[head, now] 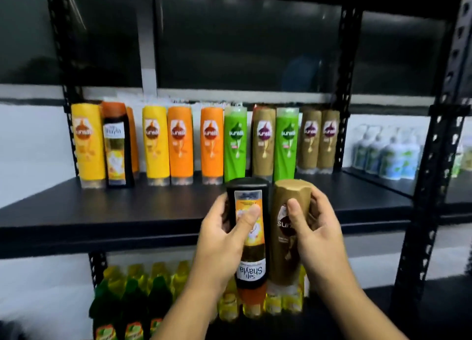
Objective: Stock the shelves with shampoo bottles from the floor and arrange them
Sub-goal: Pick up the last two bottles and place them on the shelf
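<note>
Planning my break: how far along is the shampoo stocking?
Done: a row of shampoo bottles stands at the back of the shelf. In hand: the left hand grips a black Shayla bottle, the right hand a brown Sunsilk bottle, both not yet on the shelf. Left: placing these two; the floor stock is out of view.

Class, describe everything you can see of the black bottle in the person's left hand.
The black bottle looks like glossy plastic, with a yellow-orange label whose print reads upside down and an orange end pointing down. The left hand grips its middle, thumb across the label, before the shelf. A gold bottle sits close on its right; contact is unclear.
</note>
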`<state>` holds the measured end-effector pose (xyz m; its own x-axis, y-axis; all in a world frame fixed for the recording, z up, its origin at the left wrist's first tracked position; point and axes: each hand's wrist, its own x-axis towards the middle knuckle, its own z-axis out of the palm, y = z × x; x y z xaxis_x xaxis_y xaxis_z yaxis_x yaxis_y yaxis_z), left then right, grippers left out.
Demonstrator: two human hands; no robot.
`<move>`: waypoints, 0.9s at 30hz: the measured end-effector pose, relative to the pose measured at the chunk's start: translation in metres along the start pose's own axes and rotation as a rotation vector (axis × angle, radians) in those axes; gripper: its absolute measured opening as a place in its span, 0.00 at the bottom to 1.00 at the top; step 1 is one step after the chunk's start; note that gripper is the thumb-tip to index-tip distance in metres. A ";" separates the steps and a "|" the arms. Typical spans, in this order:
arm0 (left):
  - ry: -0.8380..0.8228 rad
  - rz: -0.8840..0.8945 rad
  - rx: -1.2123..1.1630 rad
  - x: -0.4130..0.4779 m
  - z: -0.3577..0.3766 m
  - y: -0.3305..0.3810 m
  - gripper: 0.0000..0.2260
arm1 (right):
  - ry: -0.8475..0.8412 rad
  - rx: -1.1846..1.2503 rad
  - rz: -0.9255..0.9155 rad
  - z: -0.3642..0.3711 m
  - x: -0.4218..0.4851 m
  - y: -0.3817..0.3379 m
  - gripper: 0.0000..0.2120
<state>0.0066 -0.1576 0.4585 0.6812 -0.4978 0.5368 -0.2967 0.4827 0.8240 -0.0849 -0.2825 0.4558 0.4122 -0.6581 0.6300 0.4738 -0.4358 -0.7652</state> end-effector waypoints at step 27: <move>-0.079 0.003 0.438 0.150 0.032 0.021 0.36 | -0.400 -0.231 0.130 -0.021 0.132 -0.009 0.23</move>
<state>0.0806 -0.2452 0.5624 0.6315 -0.5589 0.5374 -0.5655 0.1422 0.8124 -0.0508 -0.3782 0.5430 0.7450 -0.4483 0.4940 0.2317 -0.5204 -0.8219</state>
